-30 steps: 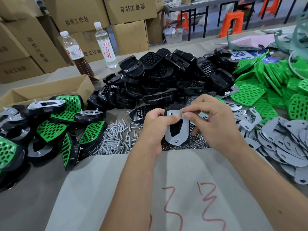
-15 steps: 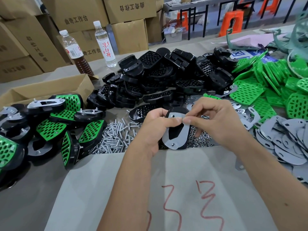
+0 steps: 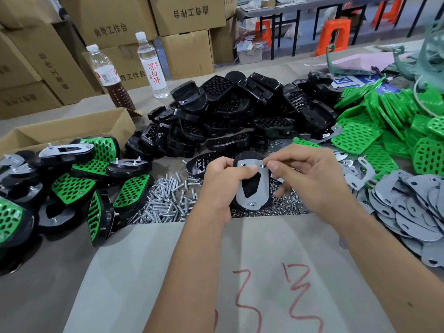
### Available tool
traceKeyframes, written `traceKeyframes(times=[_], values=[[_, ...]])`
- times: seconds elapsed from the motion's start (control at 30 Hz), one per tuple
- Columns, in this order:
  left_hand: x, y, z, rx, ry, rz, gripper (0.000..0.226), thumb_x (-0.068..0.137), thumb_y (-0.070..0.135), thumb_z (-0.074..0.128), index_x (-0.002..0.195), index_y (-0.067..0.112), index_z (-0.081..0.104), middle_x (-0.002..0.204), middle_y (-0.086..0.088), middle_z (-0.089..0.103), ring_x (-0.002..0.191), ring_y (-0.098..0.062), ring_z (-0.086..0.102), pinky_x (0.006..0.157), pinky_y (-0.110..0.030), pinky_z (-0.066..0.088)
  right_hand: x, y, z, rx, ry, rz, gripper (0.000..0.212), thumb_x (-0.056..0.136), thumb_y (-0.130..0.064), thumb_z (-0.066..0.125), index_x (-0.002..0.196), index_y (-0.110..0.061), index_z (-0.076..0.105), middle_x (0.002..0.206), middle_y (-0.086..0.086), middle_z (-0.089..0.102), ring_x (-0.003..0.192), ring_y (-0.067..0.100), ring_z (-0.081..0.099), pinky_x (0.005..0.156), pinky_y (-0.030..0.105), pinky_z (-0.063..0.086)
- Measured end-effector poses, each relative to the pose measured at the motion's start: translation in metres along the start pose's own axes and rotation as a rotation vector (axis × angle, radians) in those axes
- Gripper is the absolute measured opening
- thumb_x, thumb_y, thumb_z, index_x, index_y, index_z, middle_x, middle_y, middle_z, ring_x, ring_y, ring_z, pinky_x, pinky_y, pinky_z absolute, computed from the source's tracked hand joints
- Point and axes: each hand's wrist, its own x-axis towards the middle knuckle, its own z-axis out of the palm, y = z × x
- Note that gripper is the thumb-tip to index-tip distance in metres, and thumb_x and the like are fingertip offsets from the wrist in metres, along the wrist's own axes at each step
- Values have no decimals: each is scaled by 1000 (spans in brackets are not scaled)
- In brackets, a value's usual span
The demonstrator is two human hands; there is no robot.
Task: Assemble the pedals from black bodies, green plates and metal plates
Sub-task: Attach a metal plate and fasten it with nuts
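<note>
So, worktable [image 3: 36, 284] carried everything, covered in grey sheet; a paper sheet with red scrawl [image 3: 252, 272] lay nearest the person. Stacked cartons [image 3: 187, 15] with printed characters stood behind the far edge.

Open cardboard box [image 3: 72, 131] sat at left, flaps up; contents couldn't be made out from this angle. Assembled pedals [image 3: 96, 179], black with green perforated faces and metal plates bolted on, were heaped in front of it on the table, not inside it.

Pile of black pedal bodies [image 3: 240, 111] filled the centre-back. Green perforated plates [image 3: 384, 131] were heaped at right, grey metal plates [image 3: 413, 207] fanned out just below them. Loose bolts [image 3: 165, 198] lay spread between the finished pedals and the hands; a patch of nuts [image 3: 286, 205] lay just right of the bolts.

Two bottles stood left of the black pile: one with dark liquid at the bottom [image 3: 108, 78], one clear with a red-lettered label [image 3: 151, 66].

Pedal in work [image 3: 252, 186] was held above the nuts, metal plate facing up, one bolt end showing at its lower end. Left hand [image 3: 225, 181] gripped its left edge, fingers curled under, thumb pressed on the plate. Right hand [image 3: 310, 174] had thumb and forefinger pinched together at the plate's upper right hole; whatever sat between them was too small to identify.
</note>
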Motion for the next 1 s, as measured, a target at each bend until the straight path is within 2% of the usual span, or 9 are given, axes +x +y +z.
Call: traceKeyframes(times=[0.17, 0.27, 0.37, 0.53, 0.63, 0.77, 0.9, 1.0], values=[[0, -1, 3, 3, 44, 34, 22, 85, 8, 79, 88, 12, 58, 90, -13, 71, 79, -28, 68, 74, -44, 55, 1, -1, 2, 49, 79, 2, 19, 92, 9, 70, 96, -7, 79, 75, 10, 69, 64, 18, 66, 56, 34, 62], [-2, 0, 5, -1, 26, 49, 28, 75, 14, 84, 87, 12, 58, 89, -12, 70, 80, -28, 67, 76, -44, 53, 2, 0, 3, 37, 69, 8, 17, 90, 8, 73, 92, -8, 79, 68, 6, 69, 60, 20, 66, 57, 33, 62], [-3, 0, 7, 18, 13, 47, 33, 62, 23, 79, 86, 13, 58, 86, -9, 70, 78, -26, 67, 74, -41, 52, 2, 1, 5, -33, 77, -2, 18, 90, 4, 75, 86, -13, 80, 68, 4, 70, 57, 20, 64, 55, 30, 60], [1, -5, 6, 20, 20, 27, 21, 84, 9, 79, 85, 13, 58, 83, -8, 70, 75, -25, 67, 73, -40, 51, 1, -1, 4, -179, 82, -67, 20, 89, -2, 78, 83, -21, 79, 78, -4, 69, 57, 20, 66, 49, 22, 55], [1, -5, 5, 31, 2, 31, 21, 83, 10, 80, 87, 12, 59, 83, -7, 71, 76, -25, 68, 74, -40, 52, 0, -1, 6, -227, 86, -98, 20, 89, -3, 79, 84, -23, 79, 77, -5, 68, 57, 20, 66, 48, 21, 54], [-1, -4, 7, 6, -4, 33, 31, 66, 20, 82, 87, 12, 60, 85, -9, 72, 79, -27, 68, 75, -41, 53, 0, 0, 6, -276, 86, -119, 15, 89, -5, 80, 86, -20, 79, 79, -4, 67, 58, 21, 67, 48, 26, 56], [1, -5, 6, -3, 11, 14, 22, 83, 8, 80, 84, 12, 59, 84, -9, 72, 81, -30, 67, 76, -42, 52, 0, -1, 7, -268, 80, -132, 16, 88, -4, 80, 86, -19, 78, 79, -4, 66, 67, 20, 65, 49, 26, 58], [3, -6, 5, 14, 15, 18, 21, 85, 8, 79, 83, 13, 59, 85, -9, 73, 81, -29, 69, 76, -42, 53, 0, -1, 5, -266, 59, -115, 14, 87, -4, 81, 86, -18, 78, 77, -8, 65, 69, 19, 65, 49, 27, 59]])
